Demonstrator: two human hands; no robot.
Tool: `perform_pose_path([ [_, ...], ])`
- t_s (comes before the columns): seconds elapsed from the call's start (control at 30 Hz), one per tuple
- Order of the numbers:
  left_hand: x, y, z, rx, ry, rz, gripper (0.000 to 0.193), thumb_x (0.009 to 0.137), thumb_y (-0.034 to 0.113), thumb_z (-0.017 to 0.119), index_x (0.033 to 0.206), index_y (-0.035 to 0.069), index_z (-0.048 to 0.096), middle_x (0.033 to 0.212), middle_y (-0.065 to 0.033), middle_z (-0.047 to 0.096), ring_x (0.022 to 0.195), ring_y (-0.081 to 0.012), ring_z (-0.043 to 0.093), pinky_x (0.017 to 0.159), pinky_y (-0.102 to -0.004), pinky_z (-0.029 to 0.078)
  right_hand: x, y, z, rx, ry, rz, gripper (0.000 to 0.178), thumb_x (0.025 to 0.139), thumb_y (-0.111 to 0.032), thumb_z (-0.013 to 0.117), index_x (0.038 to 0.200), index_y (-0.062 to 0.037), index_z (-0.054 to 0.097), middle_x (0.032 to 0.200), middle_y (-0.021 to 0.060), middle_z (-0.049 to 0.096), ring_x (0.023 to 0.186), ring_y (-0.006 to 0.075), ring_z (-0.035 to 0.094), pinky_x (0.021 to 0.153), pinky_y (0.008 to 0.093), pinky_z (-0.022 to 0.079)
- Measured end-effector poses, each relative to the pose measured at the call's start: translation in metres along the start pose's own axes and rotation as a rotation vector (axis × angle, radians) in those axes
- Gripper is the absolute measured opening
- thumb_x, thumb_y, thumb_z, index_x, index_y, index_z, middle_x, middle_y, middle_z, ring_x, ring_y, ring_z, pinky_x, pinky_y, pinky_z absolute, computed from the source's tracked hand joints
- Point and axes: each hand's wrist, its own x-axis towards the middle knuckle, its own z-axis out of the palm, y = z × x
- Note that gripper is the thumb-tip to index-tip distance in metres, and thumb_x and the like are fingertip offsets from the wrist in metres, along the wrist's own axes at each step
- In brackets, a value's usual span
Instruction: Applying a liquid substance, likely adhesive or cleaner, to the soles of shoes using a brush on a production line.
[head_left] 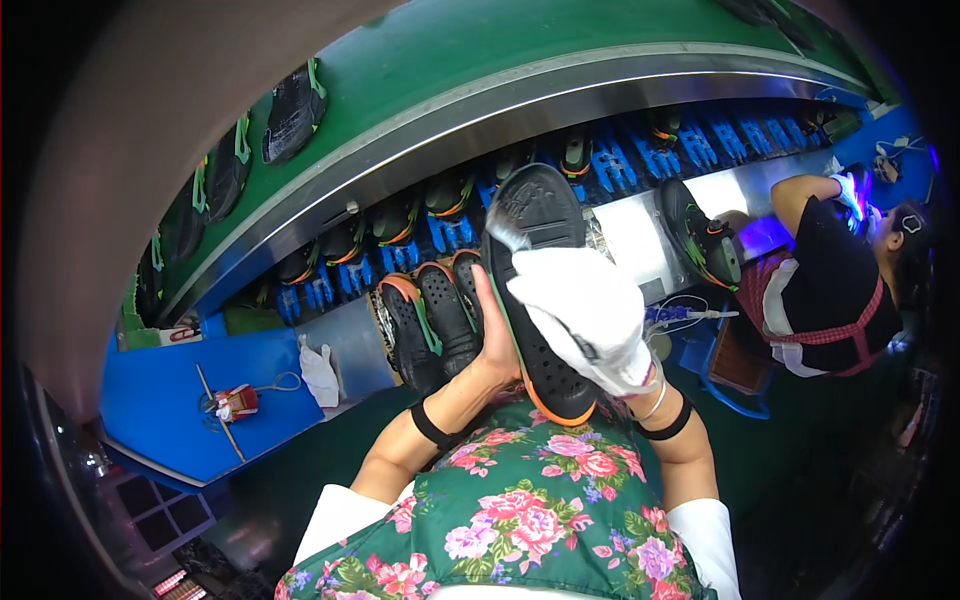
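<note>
My left hand is bare and grips a black shoe sole with an orange rim from its left edge, tread side facing me. In a white glove, my right hand lies over the sole's middle and holds a small brush with pale bristles against it. Two more black soles with orange and green trim lie just left of my left hand on the metal shelf.
A green conveyor carries dark shoes above. Below it a row of blue holders with soles curves past. A co-worker in black with a checked apron works at right. A blue table holds a small red tool.
</note>
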Motion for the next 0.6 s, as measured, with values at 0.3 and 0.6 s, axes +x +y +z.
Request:
perform_pose_path([
  [0.3, 0.021, -0.01, -0.014, 0.045, 0.104, 0.108, 0.104, 0.088, 0.093, 0.027, 0.149, 0.011, 0.051, 0.141, -0.0097, 0.061, 0.128, -0.0272, 0.058, 0.114, -0.0449, 0.043, -0.026, 0.018, -0.002, -0.059, -0.052, 0.048, 0.045, 0.085, -0.006, 0.071, 0.13, -0.0049, 0.069, 0.127, 0.0136, 0.07, 0.113, 0.0334, 0.068, 0.098, 0.0429, 0.054],
  [0.6, 0.035, -0.023, -0.043, 0.242, 0.013, 0.183, 0.099, 0.093, 0.088, 0.024, 0.153, 0.013, 0.046, 0.145, -0.009, 0.058, 0.133, -0.0284, 0.056, 0.116, -0.0459, 0.041, -0.027, 0.017, -0.002, 0.147, 0.07, 0.162, 0.034, 0.082, -0.005, 0.074, 0.116, -0.0051, 0.076, 0.118, 0.0144, 0.075, 0.109, 0.0328, 0.071, 0.095, 0.0411, 0.056],
])
